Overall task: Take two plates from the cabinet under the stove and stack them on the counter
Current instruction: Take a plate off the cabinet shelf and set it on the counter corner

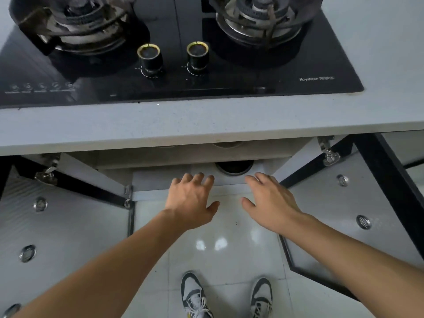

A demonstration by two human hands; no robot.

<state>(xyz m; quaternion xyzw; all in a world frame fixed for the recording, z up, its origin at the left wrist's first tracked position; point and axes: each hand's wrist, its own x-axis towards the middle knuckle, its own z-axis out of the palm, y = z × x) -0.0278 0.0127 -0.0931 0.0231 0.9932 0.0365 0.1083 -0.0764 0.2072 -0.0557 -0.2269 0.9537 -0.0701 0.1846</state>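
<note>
The cabinet (174,180) under the black gas stove (179,65) stands with both doors swung wide. My left hand (191,200) and my right hand (268,203) reach toward its opening, palms down, fingers spread, holding nothing. A dark round rim (234,167) shows inside just beyond my right fingers; I cannot tell what it is. Pale curved edges (227,144) peek out under the counter lip higher up. No whole plate is visible; the cabinet's inside is mostly hidden by the grey counter (206,125).
The left door (64,221) and right door (358,203) flank my arms, each with metal hinges and round vents. Two stove knobs (150,57) stand near the counter front. My shoes (195,294) rest on glossy white floor tiles.
</note>
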